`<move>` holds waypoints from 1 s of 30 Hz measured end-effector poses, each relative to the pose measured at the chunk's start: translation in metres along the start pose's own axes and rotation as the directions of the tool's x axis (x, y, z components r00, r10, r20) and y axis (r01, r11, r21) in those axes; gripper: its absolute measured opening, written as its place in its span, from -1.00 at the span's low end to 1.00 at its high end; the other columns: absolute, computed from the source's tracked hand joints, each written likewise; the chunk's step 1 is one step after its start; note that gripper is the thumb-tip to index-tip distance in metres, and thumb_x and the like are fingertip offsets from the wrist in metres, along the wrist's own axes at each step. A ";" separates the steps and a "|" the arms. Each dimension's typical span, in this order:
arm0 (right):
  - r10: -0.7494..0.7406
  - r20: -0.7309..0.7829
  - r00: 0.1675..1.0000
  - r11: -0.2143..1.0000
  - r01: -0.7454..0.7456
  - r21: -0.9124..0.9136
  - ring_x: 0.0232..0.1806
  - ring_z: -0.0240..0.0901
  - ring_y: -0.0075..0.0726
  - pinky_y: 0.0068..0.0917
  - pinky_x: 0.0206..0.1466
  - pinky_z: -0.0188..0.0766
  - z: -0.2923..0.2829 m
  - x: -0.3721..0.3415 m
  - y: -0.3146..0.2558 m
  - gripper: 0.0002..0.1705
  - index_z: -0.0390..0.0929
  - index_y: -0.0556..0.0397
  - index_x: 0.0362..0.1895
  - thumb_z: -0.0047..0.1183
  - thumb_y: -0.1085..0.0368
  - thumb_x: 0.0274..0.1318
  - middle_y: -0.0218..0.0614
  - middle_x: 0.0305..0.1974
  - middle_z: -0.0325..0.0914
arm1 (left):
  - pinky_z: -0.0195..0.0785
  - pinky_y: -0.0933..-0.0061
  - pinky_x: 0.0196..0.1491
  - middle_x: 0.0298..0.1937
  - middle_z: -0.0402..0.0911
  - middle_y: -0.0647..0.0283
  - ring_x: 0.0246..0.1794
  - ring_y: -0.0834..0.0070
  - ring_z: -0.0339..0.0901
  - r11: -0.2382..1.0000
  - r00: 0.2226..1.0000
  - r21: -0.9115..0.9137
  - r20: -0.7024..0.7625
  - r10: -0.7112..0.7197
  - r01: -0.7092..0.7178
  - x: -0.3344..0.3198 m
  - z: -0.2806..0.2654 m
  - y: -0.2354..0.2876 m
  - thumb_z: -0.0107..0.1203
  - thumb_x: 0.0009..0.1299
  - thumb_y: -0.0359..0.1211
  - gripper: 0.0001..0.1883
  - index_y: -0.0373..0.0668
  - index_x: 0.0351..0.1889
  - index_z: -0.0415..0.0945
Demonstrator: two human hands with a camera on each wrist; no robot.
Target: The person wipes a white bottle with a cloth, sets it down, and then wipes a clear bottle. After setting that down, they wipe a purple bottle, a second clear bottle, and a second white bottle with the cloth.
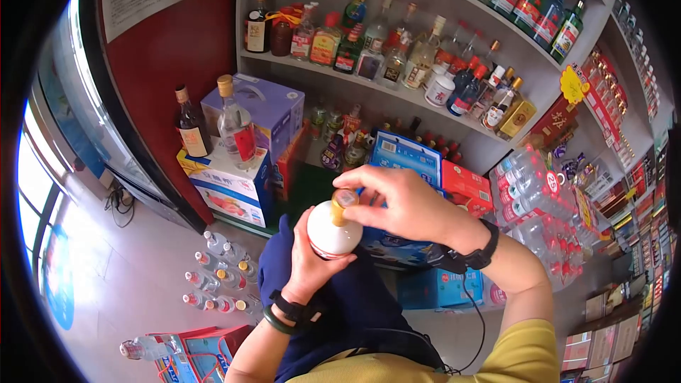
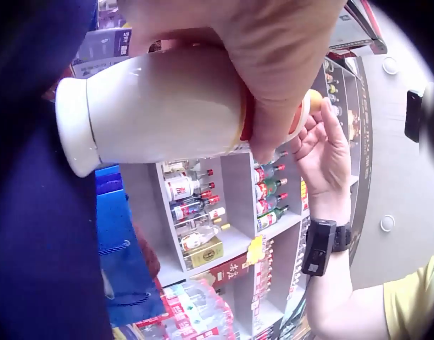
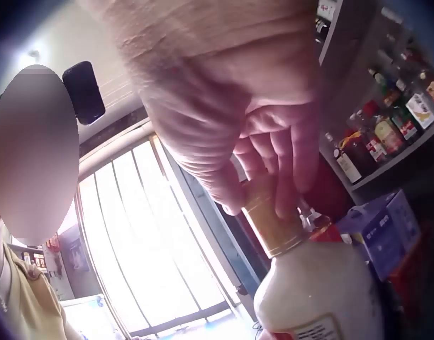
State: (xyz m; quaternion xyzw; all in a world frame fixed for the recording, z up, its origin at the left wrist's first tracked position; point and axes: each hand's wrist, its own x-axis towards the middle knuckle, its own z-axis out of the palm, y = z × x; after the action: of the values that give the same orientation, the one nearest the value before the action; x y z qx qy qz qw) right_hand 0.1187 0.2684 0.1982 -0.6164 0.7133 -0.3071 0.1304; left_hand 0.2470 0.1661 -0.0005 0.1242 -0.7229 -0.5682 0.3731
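Bottle (image 1: 328, 235), white with a gold cap (image 1: 345, 198), is near the centre of the head view, above the person's dark trousers (image 1: 362, 301). The left hand (image 1: 305, 268) holds its body, fingers and thumb curled around it; the right hand (image 1: 404, 202) pinches the cap between thumb and fingers. Left of centre, a dark bottle (image 1: 191, 128) and a clear bottle (image 1: 235, 131) stand on a white carton (image 1: 228, 188). Clear bottles (image 1: 225, 276) occupy the floor at lower left; stocked shelves (image 1: 454, 110) fill the upper right.
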 end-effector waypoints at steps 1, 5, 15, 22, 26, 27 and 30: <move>0.039 -0.057 0.998 0.993 -0.032 0.114 -0.21 0.61 -0.37 -0.44 -0.14 0.53 -0.004 -0.006 0.007 -0.60 0.50 0.11 0.05 0.21 0.28 0.14 -0.21 -0.11 0.62 | 0.26 0.22 0.29 0.24 0.35 0.02 0.26 0.18 0.37 1.000 1.000 -0.018 -0.021 0.016 -0.016 -0.002 -0.001 -0.004 0.59 -0.20 -0.28 0.18 -0.25 0.38 0.03; 0.178 -0.272 0.946 0.973 -0.127 0.193 -0.08 0.57 -0.42 -0.46 -0.02 0.50 -0.033 -0.043 0.080 -0.62 0.46 0.12 0.13 0.11 0.33 0.23 -0.24 -0.02 0.60 | 0.20 0.20 0.33 0.27 0.30 0.04 0.29 0.20 0.32 0.996 0.996 -0.078 -0.069 -0.055 0.050 -0.009 -0.005 -0.022 0.57 -0.19 -0.28 0.19 -0.22 0.39 -0.01; 0.390 -0.344 0.854 0.696 -0.518 -0.496 0.04 0.44 -0.01 -0.15 0.03 0.44 0.033 -0.122 0.185 -0.56 0.51 -0.05 0.02 0.24 0.22 0.00 -0.20 -0.08 0.51 | 0.15 0.20 0.35 0.26 0.28 0.06 0.30 0.23 0.30 0.994 0.988 -0.083 -0.126 -0.084 0.074 -0.018 -0.010 -0.033 0.57 -0.18 -0.28 0.19 -0.22 0.38 -0.03; 0.457 -0.382 0.803 0.798 -0.560 -0.221 -0.18 0.51 -0.17 -0.29 -0.11 0.42 0.015 -0.116 0.198 -0.81 0.57 0.08 -0.36 0.24 0.25 0.03 -0.26 -0.34 0.52 | 0.17 0.20 0.34 0.26 0.28 0.04 0.31 0.23 0.30 0.989 0.983 0.025 -0.113 -0.145 0.149 -0.003 -0.008 -0.023 0.56 -0.17 -0.29 0.18 -0.24 0.37 -0.03; 0.553 -0.395 0.733 0.732 -0.202 0.651 -0.15 0.46 -0.57 -0.50 -0.11 0.41 -0.034 -0.105 0.155 -0.82 0.55 0.06 -0.17 0.09 0.24 0.25 -0.49 -0.25 0.53 | 0.17 0.21 0.34 0.26 0.29 0.03 0.31 0.22 0.30 0.986 0.987 0.106 -0.112 -0.117 0.129 0.006 -0.009 -0.017 0.56 -0.16 -0.30 0.17 -0.24 0.37 -0.03; 0.555 -0.394 0.732 0.731 -0.204 0.651 -0.15 0.46 -0.57 -0.50 -0.11 0.41 -0.036 -0.100 0.150 -0.82 0.55 0.06 -0.17 0.09 0.24 0.25 -0.49 -0.25 0.53 | 0.17 0.21 0.34 0.26 0.29 0.03 0.31 0.21 0.30 0.987 0.987 0.099 -0.112 -0.116 0.127 0.006 -0.009 -0.020 0.56 -0.16 -0.30 0.18 -0.24 0.38 -0.04; 0.591 -0.306 0.747 0.616 -0.173 0.768 -0.18 0.44 -0.65 -0.69 -0.11 0.34 -0.028 -0.089 0.136 -0.80 0.49 0.05 -0.07 0.02 0.24 0.31 -0.50 -0.21 0.52 | 0.18 0.21 0.34 0.26 0.29 0.02 0.31 0.20 0.30 0.987 0.987 0.089 -0.105 -0.122 0.132 0.008 -0.008 -0.021 0.56 -0.17 -0.30 0.19 -0.24 0.38 -0.04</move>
State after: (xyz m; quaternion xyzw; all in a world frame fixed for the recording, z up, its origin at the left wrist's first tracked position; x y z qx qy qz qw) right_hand 0.0123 0.3684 0.1212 -0.2336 0.6678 -0.6733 0.2148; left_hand 0.2414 0.1484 -0.0161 0.2157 -0.7204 -0.5488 0.3651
